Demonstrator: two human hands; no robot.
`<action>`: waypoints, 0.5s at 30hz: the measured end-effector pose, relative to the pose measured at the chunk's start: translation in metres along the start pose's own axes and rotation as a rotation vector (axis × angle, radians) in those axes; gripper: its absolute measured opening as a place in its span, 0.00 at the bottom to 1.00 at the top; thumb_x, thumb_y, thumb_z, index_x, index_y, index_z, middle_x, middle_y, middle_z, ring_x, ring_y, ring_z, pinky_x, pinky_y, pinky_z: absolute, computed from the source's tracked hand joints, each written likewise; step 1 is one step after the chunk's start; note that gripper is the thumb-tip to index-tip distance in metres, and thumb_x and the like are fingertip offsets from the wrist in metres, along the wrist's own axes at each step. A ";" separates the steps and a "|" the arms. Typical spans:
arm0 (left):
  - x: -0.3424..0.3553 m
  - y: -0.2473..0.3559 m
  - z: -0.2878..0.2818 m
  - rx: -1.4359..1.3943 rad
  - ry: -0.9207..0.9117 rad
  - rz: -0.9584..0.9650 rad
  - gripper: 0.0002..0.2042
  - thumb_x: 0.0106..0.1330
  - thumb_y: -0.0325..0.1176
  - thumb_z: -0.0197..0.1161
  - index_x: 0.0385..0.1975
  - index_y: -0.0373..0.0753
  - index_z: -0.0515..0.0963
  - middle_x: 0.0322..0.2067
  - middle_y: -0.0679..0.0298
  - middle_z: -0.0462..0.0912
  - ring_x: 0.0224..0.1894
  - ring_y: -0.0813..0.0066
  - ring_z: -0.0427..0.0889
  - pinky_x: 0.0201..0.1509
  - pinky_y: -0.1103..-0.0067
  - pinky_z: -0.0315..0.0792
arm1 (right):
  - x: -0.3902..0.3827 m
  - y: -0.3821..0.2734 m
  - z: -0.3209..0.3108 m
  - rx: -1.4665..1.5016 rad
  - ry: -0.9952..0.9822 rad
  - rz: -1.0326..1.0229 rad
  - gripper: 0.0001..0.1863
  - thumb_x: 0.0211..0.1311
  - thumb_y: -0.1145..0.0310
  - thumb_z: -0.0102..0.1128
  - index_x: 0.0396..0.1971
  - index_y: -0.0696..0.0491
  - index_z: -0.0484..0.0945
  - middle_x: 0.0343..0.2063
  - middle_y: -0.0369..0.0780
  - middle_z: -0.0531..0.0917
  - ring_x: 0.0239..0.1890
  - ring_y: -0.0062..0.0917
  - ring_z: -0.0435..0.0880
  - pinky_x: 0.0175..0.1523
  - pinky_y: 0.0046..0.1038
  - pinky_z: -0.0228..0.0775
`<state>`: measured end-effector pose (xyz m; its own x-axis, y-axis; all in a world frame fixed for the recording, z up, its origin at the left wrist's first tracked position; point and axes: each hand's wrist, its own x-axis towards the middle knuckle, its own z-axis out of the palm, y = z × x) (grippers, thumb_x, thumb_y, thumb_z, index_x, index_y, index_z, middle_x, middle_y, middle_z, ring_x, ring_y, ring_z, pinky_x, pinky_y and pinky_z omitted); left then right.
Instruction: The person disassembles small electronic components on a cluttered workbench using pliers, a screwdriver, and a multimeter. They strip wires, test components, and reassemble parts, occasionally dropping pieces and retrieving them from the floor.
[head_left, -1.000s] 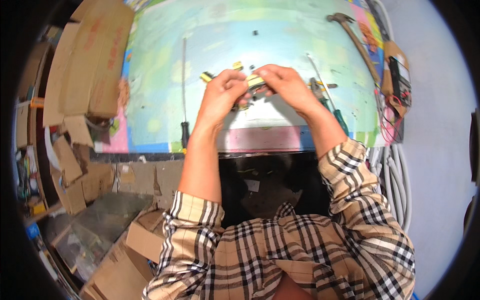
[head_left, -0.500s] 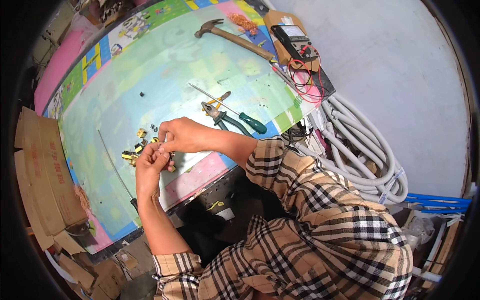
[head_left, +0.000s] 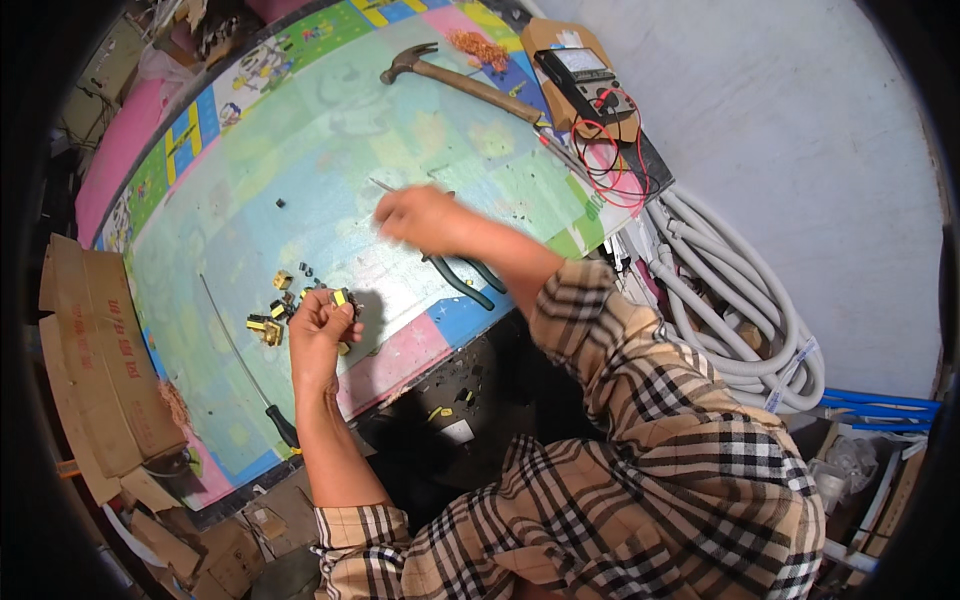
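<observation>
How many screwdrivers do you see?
2. A black-handled screwdriver lies on the table left of the left hand; a second screwdriver is mostly hidden by the blurred right hand, only its thin tip end showing. Others may be hidden.

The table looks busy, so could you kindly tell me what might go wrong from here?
The small part sits in the left hand and could slip. The black-handled screwdriver has its handle close to the edge of the table, so it might get knocked off. Loose pieces beside the left hand could scatter if bumped.
</observation>
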<state>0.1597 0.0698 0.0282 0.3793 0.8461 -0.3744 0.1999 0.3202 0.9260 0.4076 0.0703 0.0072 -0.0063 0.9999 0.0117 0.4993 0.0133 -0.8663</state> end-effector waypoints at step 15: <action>-0.076 0.013 0.000 -0.095 0.057 -0.017 0.09 0.63 0.28 0.61 0.42 0.35 0.74 0.29 0.63 0.79 0.27 0.75 0.80 0.32 0.80 0.75 | -0.088 0.157 -0.103 -0.884 0.668 0.899 0.16 0.64 0.63 0.47 0.44 0.53 0.81 0.50 0.46 0.76 0.51 0.38 0.79 0.52 0.40 0.72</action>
<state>0.1332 0.0098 0.0689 0.3236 0.8624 -0.3892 0.1178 0.3714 0.9210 0.5758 -0.0153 -0.0787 0.8755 0.4768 0.0791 0.4831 -0.8676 -0.1176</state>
